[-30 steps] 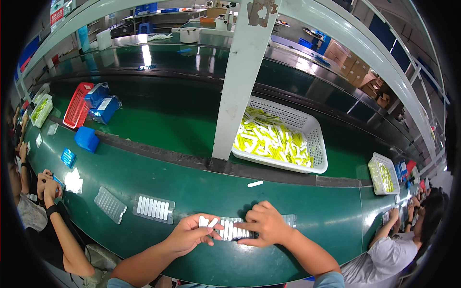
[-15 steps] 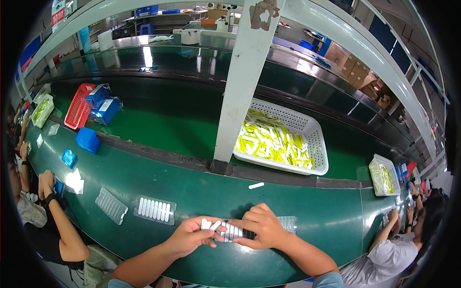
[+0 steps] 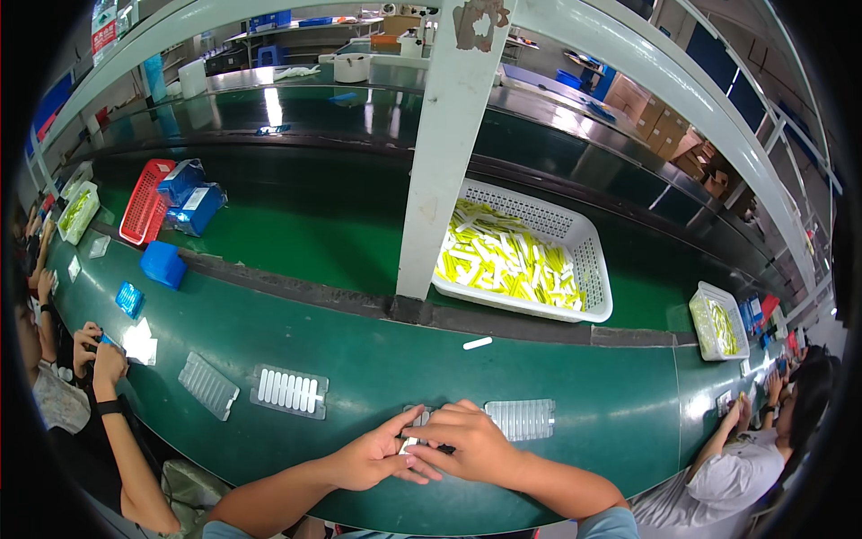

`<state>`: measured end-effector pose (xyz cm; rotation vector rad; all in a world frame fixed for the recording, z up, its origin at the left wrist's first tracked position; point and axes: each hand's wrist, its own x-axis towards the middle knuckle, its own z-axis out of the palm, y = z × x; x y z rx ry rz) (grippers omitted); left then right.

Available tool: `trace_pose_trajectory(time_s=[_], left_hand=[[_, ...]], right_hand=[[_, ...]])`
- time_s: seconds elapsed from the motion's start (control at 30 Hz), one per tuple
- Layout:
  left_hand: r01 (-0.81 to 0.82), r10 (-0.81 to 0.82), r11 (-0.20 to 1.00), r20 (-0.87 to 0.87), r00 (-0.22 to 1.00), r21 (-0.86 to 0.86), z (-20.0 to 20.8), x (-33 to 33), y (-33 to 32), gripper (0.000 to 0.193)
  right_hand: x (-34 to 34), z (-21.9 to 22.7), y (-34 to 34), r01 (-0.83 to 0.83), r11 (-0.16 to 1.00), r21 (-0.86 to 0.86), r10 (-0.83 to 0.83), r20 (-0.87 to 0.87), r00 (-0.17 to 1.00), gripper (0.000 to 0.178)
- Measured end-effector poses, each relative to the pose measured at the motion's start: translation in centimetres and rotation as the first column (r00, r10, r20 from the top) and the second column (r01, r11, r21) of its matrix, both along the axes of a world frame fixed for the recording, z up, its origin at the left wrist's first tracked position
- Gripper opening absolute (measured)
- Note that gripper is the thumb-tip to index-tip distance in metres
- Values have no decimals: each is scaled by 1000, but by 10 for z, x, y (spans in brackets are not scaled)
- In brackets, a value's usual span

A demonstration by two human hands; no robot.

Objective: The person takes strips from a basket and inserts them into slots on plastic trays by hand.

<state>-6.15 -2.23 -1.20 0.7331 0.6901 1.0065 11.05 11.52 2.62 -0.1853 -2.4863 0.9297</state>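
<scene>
My left hand [image 3: 370, 456] is closed around short white sticks [image 3: 409, 446], palm turned up. Over it, my right hand [image 3: 469, 440] has its fingertips pinched at the same sticks; how many there are is hidden. Just behind my fingers shows a bit of a clear ribbed plastic tray [image 3: 418, 416], mostly covered by my hands. Right of them lies another clear tray [image 3: 521, 419] with slots. To the left rests a clear tray filled with a row of white sticks [image 3: 289, 392]. One loose white stick [image 3: 478, 343] lies farther back on the green table.
An empty clear tray [image 3: 208, 385] lies at the left. Beyond the table's raised edge stands a white basket [image 3: 593, 260] full of yellow-and-white sticks, beside a white post [image 3: 440, 162]. A red basket [image 3: 144, 202] and blue packs [image 3: 199, 208] are far left. Co-workers sit at both sides.
My right hand has moved left from the tray to my left hand, where its fingers now meet the white sticks. The tray at the right is less covered.
</scene>
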Motion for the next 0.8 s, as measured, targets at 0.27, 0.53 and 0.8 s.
trace_pose_trajectory(time_s=[0.27, 0.53, 0.8], left_hand=[[43, -43, 999, 7, 999, 25, 1, -4, 0, 75], [58, -61, 998, -98, 993, -34, 7, -18, -3, 32], [-53, 49, 998, -201, 978, -15, 4, -12, -2, 34]], right_hand=[[-2, 4, 3, -72, 928, -366, 155, 205, 966, 14], [11, 17, 22, -240, 971, -22, 238, -54, 970, 18], [14, 3, 12, -58, 937, -345, 58, -11, 998, 17]])
